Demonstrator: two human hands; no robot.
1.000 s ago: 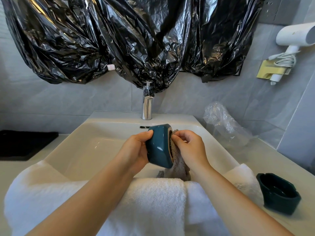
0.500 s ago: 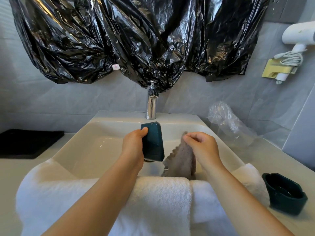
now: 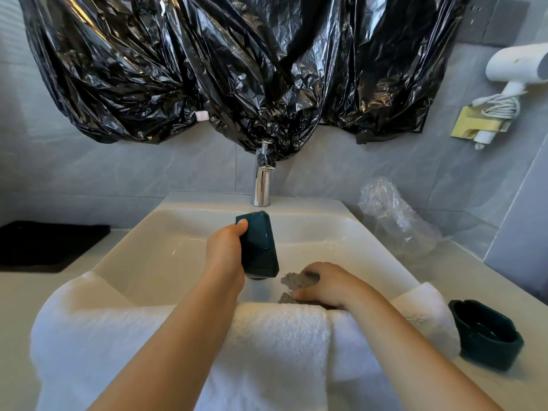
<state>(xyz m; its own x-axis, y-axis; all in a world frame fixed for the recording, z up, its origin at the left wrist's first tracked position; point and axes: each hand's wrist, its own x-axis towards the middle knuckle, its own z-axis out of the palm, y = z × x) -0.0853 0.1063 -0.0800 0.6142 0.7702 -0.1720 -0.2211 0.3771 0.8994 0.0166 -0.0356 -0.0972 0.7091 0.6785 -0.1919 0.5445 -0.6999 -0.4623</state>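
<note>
Lowers right hand (image 3: 329, 284) since the earlier frame, taking cloth (image 3: 296, 281) away from dish (image 3: 259, 247) and down to the floor of sink (image 3: 166, 253), at 5 o'clock of the dish. Keeps left hand (image 3: 225, 250) up over the basin, clamped on the dish with thumb pressed near its top corner. Holds dish on edge, clear of the porcelain, at 6 o'clock of tap (image 3: 262, 185). Bunches cloth under curled right fingers, just beyond towel (image 3: 281, 330) draped over the near rim.

Looks, as a judgement, past the wiping of this piece, with cloth and dish now apart. Leaves perhaps a rinse, and the return of dish to base (image 3: 486, 333), out on the counter at 3 o'clock of the towel, well apart from both hands.

Cannot tell whether dish is clean or wet, seeing only its back. Cannot see most of cloth, tucked under hand and towel fold, nor left fingers behind dish. Loses dryer (image 3: 519, 63) partly past the right edge.
</note>
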